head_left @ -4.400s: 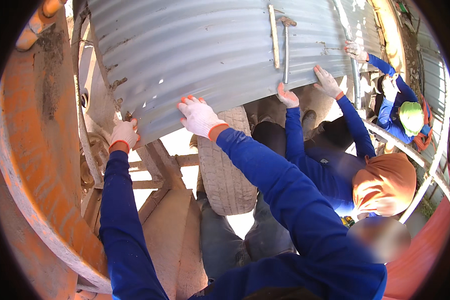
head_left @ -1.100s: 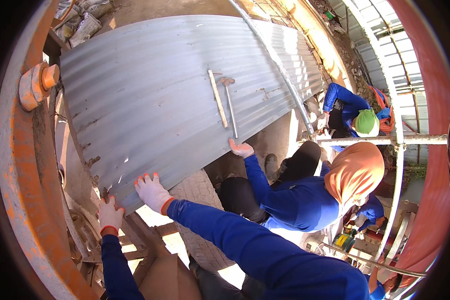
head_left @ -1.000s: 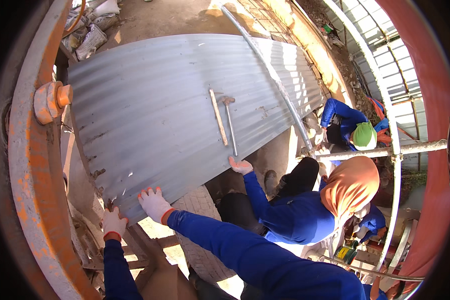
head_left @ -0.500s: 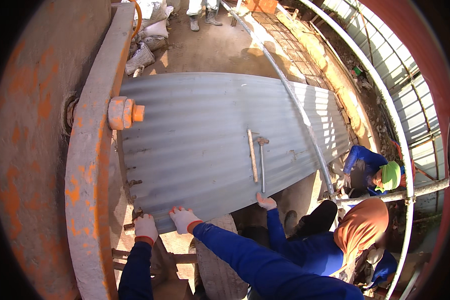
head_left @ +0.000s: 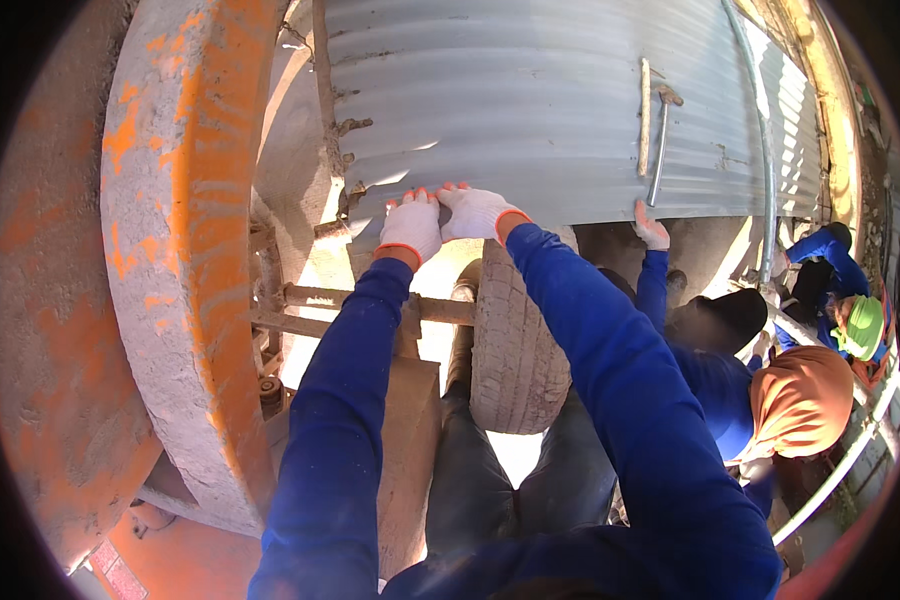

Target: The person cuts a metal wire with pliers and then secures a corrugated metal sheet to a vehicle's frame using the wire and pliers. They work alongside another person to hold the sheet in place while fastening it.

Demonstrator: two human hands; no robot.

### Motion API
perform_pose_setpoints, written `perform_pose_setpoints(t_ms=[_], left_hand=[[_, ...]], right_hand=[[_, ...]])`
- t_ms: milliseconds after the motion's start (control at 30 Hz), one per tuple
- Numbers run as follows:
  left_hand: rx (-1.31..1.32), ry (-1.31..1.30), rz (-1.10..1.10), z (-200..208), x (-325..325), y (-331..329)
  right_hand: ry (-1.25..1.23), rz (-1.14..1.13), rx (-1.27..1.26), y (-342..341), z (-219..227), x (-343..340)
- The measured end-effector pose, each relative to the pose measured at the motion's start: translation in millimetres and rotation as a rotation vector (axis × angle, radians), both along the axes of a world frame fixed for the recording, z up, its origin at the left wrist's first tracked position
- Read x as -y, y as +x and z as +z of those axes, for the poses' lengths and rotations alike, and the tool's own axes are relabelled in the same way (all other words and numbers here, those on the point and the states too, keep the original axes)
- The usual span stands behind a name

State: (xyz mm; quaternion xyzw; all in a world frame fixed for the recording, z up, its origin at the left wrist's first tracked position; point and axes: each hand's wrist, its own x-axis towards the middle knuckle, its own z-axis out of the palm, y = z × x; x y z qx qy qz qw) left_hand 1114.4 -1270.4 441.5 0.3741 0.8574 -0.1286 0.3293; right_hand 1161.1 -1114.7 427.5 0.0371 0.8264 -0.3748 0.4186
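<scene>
A large grey corrugated metal sheet (head_left: 510, 120) spans the upper middle of the view. At its near left corner, my left hand (head_left: 411, 226), in a white glove with coral fingertips, grips the edge with its fingers over the top. Right beside it, almost touching, my right hand (head_left: 476, 214) in a matching glove grips the same near edge. Both thumbs are hard to make out. On the sheet lie a hammer (head_left: 660, 145) with a metal handle and a wooden stick-like handle (head_left: 644, 118). Farther right, a co-worker's gloved hand (head_left: 652, 230) touches the sheet's near edge.
A thick orange-and-grey metal beam (head_left: 190, 230) rises close on my left. Below the sheet stand a dusty tire (head_left: 520, 345) and a crossbar (head_left: 370, 302). A co-worker in an orange head cover (head_left: 802, 402) crouches at right; another wears green (head_left: 862, 327). A metal pole (head_left: 765, 130) crosses the sheet.
My view has tipped downward, so the sheet sits higher in it. My hands are now closer together at the corner. The hammer and wooden handle still lie on the sheet.
</scene>
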Motion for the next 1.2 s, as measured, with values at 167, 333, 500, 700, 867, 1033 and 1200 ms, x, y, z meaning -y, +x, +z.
perform_pose_setpoints(t_ms=[167,333,500,700,867,1033,1200], left_hand=[[0.029,-0.057,0.014,-6,-13,3],[0.03,-0.099,0.019,-6,-12,-1],[-0.088,-0.194,0.092,-24,-37,15],[-0.008,-0.252,0.111,-5,-56,17],[-0.077,-0.269,0.128,-10,-69,27],[0.051,-0.34,0.096,-16,-79,24],[0.023,-0.45,-0.002,-36,-82,24]], right_hand=[[-0.01,-0.284,-0.263,64,-18,9],[0.165,-0.245,-0.42,122,-7,6],[0.304,-0.471,-0.45,150,-8,-13],[0.406,-0.346,-0.396,133,-7,2],[0.408,-0.344,-0.378,136,-4,-9],[0.429,-0.341,-0.405,140,-7,-11],[0.386,-0.339,-0.373,126,0,-6]])
